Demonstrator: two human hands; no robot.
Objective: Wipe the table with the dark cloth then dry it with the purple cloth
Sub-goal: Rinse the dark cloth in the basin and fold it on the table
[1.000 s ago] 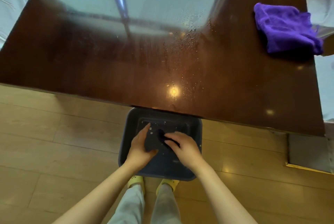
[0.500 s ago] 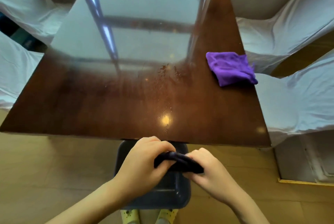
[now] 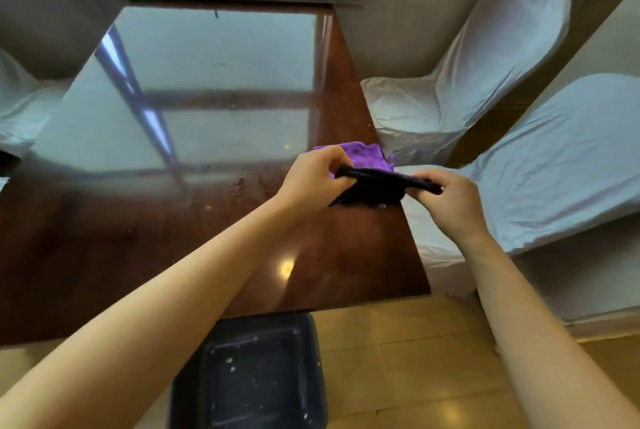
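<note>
Head view: I had the dark cloth [image 3: 372,186] stretched between both hands above the right edge of the table [image 3: 173,220], its long axis running left-right. My left hand [image 3: 317,174] was clenched on the cloth's left end, my right hand [image 3: 446,194] pinched shut on the right end, which hung past the table edge over a white-covered chair [image 3: 554,165]. The cloth looked held just above the wood; I couldn't tell if it touched. The purple cloth [image 3: 367,155] lay on the table directly behind the dark one, partly hidden by my left hand. Most of the tabletop lay to the left, so I judged wiping would sweep leftward. A dark tub [image 3: 249,376] sat on the floor below.
</note>
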